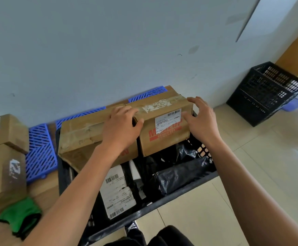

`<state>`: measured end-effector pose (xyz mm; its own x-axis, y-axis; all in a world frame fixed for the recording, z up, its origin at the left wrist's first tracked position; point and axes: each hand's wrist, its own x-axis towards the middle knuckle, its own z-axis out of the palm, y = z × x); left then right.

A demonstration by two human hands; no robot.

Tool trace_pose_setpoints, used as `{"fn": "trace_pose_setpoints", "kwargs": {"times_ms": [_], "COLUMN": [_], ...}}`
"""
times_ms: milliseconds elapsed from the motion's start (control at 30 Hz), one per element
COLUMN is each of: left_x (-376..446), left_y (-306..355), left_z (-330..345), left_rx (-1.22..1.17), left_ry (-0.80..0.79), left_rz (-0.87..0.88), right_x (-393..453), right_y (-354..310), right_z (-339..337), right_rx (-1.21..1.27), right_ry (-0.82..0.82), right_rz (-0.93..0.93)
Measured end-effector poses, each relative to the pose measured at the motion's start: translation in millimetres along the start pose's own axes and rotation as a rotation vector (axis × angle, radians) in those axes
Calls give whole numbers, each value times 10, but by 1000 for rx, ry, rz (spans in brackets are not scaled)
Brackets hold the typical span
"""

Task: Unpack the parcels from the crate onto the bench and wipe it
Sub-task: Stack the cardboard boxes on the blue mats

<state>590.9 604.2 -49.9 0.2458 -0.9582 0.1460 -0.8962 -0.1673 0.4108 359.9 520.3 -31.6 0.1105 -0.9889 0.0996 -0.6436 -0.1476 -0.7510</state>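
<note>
The left hand [122, 126] gripped a worn, taped brown cardboard parcel [164, 128] over the black plastic crate [162, 201]; the right hand [200, 121] touched it, fingers spread.

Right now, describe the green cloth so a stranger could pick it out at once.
Start at the black crate full of parcels in the middle, then look left to the wooden bench with two stacked cardboard boxes. The green cloth lies crumpled just in front of those boxes, near the bench's front edge. It is the only soft, bright green thing there.
</note>
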Motion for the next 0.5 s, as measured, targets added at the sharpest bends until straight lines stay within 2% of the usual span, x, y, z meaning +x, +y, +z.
{"fn": "trace_pose_setpoints", "kwargs": {"times_ms": [133,333,500], "left_x": [38,-60,-167], "left_y": [64,217,430], "left_z": [50,96,186], "left_rx": [55,156,145], "left_ry": [3,133,203], "left_rz": [-33,-161,-249], "right_x": [214,436,523], "right_y": [221,496,649], "right_z": [-29,5,46], "right_rx": [13,113,219], "right_ry": [-69,-224,-221], "right_rz": [54,53,-4]}}
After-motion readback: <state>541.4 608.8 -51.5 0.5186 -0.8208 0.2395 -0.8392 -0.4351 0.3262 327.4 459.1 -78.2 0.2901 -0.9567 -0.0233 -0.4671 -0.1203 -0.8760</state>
